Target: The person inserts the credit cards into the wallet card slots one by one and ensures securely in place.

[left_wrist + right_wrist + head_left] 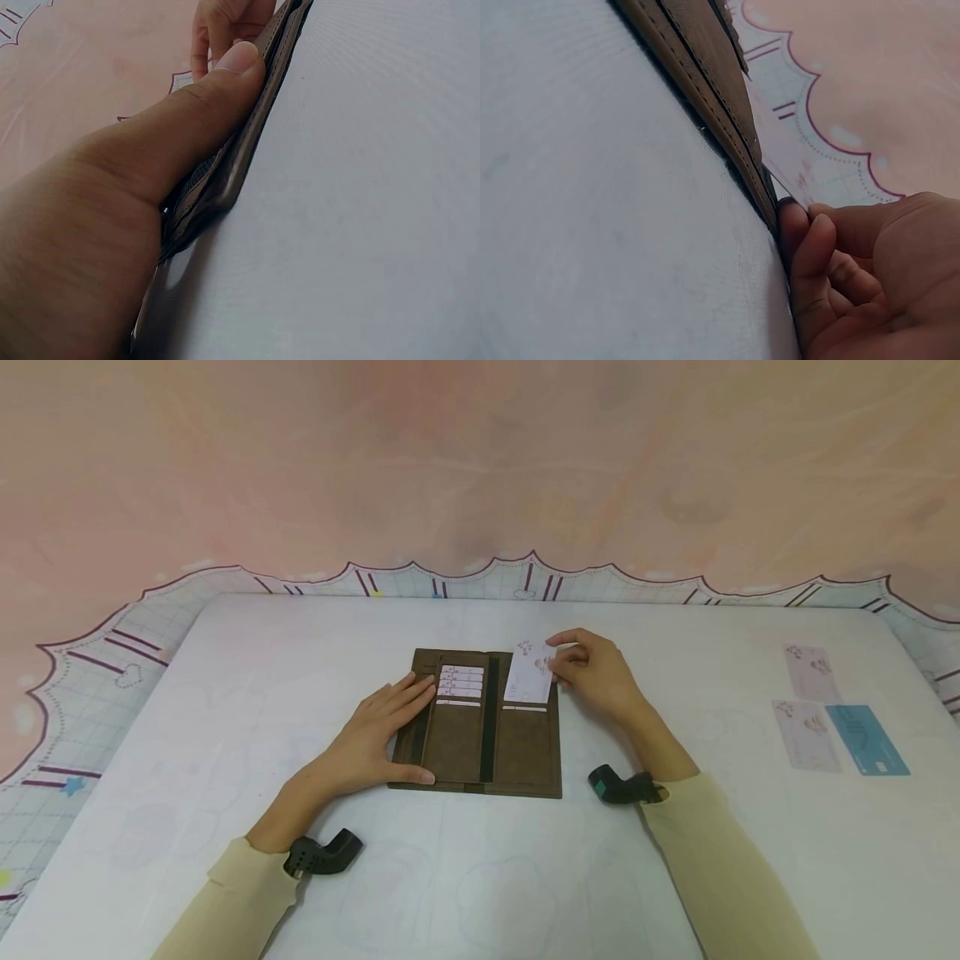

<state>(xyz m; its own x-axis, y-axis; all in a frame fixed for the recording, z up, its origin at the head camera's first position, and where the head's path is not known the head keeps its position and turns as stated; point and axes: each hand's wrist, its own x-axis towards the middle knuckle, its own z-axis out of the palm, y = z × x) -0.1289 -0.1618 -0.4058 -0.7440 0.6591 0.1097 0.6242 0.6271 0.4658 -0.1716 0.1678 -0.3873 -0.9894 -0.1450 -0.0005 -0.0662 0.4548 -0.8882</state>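
Observation:
A brown long wallet (pixel 480 727) lies unfolded in the middle of the white table (pixel 465 877). Several pale cards (pixel 461 681) sit in its left slots. My left hand (pixel 390 722) lies flat on the wallet's left panel with fingers straight, thumb along the near edge; the left wrist view shows the thumb (pixel 225 82) pressing on the wallet (pixel 247 142). My right hand (pixel 592 668) pinches a white patterned card (pixel 530 675) at the top of the right panel, its lower end at a slot. In the right wrist view the curled fingers (pixel 810 270) sit by the wallet's edge (pixel 705 90).
Three loose cards lie at the table's right: a pink one (pixel 808 660), another pink one (pixel 806 735) and a blue one (pixel 866 739). A patterned pink and grid cloth (pixel 112 652) borders the table at the back and sides.

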